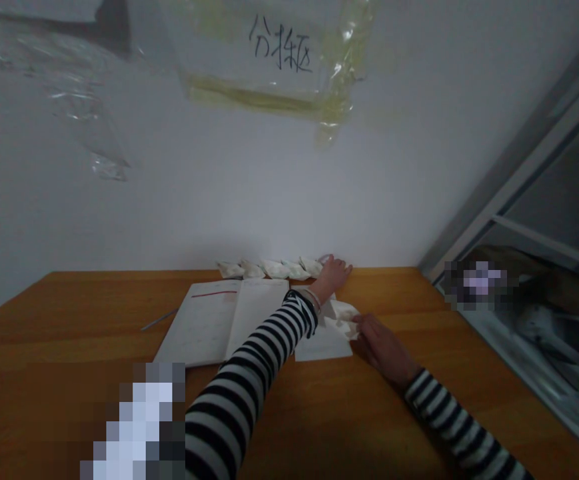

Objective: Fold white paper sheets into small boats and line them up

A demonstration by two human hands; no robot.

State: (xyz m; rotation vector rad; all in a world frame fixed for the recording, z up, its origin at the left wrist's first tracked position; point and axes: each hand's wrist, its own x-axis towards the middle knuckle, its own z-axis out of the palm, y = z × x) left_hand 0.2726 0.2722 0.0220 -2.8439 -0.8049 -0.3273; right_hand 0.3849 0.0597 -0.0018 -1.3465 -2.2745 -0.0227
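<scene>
My left hand (333,277) reaches across to the back of the table, at the right end of a row of small white paper packets (276,269). Its fingers are spread and touch or nearly touch the last packet. Closer to me, my right hand (384,350) pinches the right edge of some folded white packets (343,319), which lie over a loose white sheet (319,345). How many packets are there I cannot tell, as my left forearm covers part of them. An open notebook (202,327) with a red line on its left page lies left of the sheet.
The wooden table (104,313) meets a white wall behind the packets. A thin grey strip (159,320) sticks out left of the notebook. A handwritten sign (279,53) is taped to the wall. A framed mirror or glass panel (544,267) stands along the right.
</scene>
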